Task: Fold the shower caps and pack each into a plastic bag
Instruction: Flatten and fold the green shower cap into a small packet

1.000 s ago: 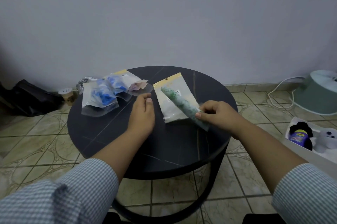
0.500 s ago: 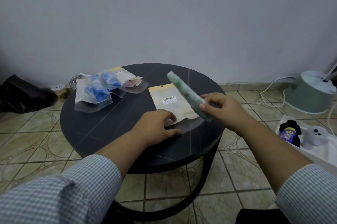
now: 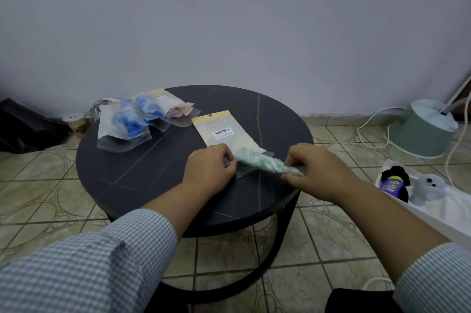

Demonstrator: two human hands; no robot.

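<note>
Green-speckled rolled cap (image 3: 262, 163) gripped by R hand (image 3: 314, 172), L hand (image 3: 210, 168) pinching bag (image 3: 229, 134).

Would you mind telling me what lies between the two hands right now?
In the head view, the rolled green cap spans the gap between the left hand and right hand, over the bag's open end.

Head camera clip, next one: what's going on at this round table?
A person is packing a rolled green-patterned shower cap into a plastic bag lying on the dark round table. The left hand holds the bag's open end while the right hand grips the cap and points its tip into the opening. Bags already filled with blue caps sit at the table's far left.
</note>
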